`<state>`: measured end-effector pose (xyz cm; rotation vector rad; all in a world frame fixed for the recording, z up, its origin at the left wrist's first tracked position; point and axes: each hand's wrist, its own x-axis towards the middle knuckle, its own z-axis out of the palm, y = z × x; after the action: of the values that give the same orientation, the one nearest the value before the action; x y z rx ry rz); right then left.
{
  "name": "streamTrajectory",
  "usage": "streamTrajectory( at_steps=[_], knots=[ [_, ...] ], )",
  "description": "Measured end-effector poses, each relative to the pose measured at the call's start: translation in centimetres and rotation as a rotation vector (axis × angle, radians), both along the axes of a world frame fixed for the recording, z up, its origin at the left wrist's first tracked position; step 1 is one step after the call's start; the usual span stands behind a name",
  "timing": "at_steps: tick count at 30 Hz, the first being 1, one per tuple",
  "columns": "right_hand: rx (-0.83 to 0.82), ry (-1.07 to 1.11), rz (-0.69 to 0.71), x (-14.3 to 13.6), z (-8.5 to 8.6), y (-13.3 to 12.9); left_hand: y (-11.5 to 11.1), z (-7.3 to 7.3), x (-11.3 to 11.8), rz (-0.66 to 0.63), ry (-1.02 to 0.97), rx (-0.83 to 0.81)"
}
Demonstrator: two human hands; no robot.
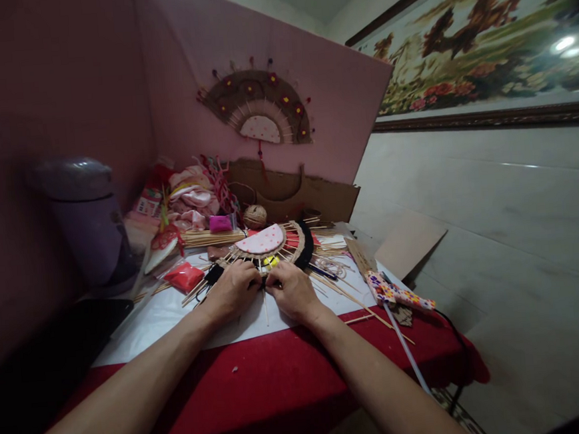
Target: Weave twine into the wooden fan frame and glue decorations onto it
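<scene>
A half-round fan of thin wooden sticks lies on the white sheet (177, 313), with a polka-dot half-circle (261, 240) at its middle. Brown twine is woven across its sticks, and a black band (304, 246) curves along its right side. At the near edge of the fan, my left hand (235, 289) is closed, fingertips pinching the black strip. My right hand (293, 291) pinches the same strip just beside it, thumb and forefinger together. The strip between the fingertips is mostly hidden. One stick (265, 310) points toward me between the hands.
A glue gun (400, 295) in flowered covering lies at the right table edge. Behind are a twine ball (255, 216), pink cloth (192, 198) and loose sticks. A red packet (184, 276) and a purple bin (90, 226) stand left. A finished fan (261, 105) hangs on the pink board.
</scene>
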<state>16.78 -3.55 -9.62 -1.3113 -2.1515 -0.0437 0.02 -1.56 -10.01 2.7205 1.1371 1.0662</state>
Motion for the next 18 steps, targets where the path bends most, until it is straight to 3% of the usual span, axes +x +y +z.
streamTrajectory(
  at_steps=[18],
  knots=[
    [0.036, 0.078, 0.003, 0.07, 0.24, -0.55, -0.08, -0.11, -0.13, -0.018, -0.051, 0.03]
  ],
)
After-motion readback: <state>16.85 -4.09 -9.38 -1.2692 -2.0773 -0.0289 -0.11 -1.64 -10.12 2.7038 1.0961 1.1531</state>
